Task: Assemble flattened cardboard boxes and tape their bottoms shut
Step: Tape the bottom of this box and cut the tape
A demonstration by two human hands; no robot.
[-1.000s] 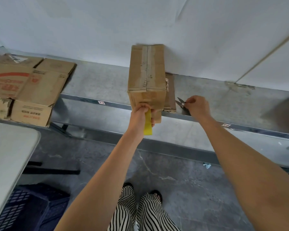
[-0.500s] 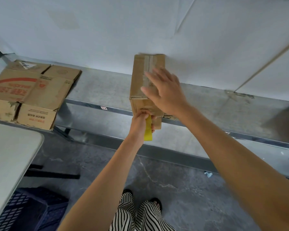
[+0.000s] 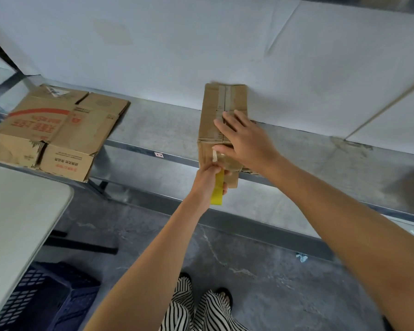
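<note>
Right hand [image 3: 245, 142] lies flat and open on top of the box [image 3: 213, 108], fingers spread over the tape [image 3: 225, 96] that runs along the centre seam, thumb down at the near top edge. A second ago this hand was off to the right of the box, at a pair of scissors on the surface [image 3: 158, 130]. Since then it has crossed onto the box, and in the last half second it has slid from mid-top toward the near edge. I take that to mean the hand is now smoothing the strip down, so the taping of this box looks close to done; whether the tape is already severed from the roll I cannot tell. Left hand [image 3: 207, 180] grips the yellow roll [image 3: 217, 191], fingers curled round it, just below the box's near end where that end overhangs the surface's front edge, and it has kept that place throughout. The box stands on the surface against the white wall, its short end toward the person, directly under the right palm; its near face seems to touch the left hand. The scissors are not in view now, perhaps hidden behind the right hand. Flattened boxes [image 3: 58, 130] lie well apart to the left on the same surface, not yet assembled, so more of the task remains after this one.
</note>
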